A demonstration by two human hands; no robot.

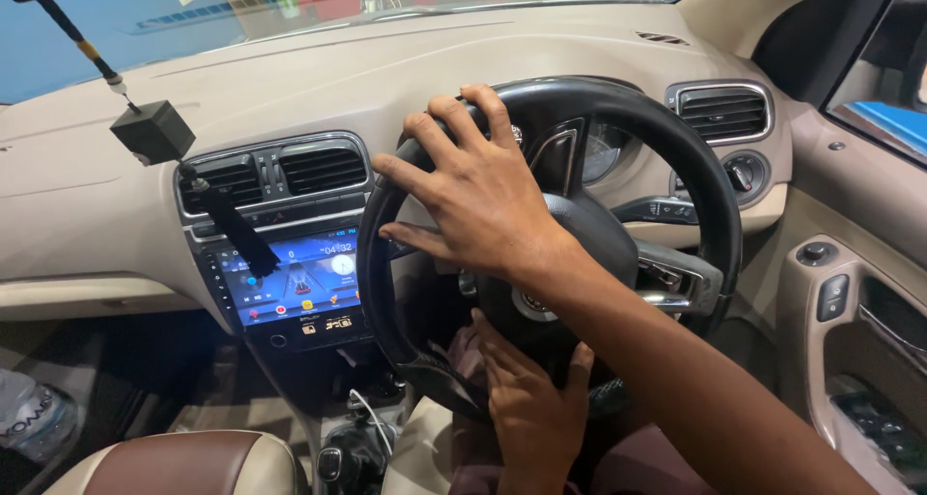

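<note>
Arms crossed, your right hand (480, 191) lies open-fingered over the top-left of the steering wheel (710, 191), right in front of you, while your left hand (529, 403) presses flat near its bottom. Neither palm clasps the rim, so it could slip under them.

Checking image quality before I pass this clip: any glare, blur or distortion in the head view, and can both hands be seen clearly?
Head view: even, soft light, no harsh glare; the touchscreen glows but stays readable. Wide-angle bending curves the dashboard edges. Right hand on the steering wheel is sharp; left hand at the wheel's bottom sits in shadow, slightly soft.
</note>
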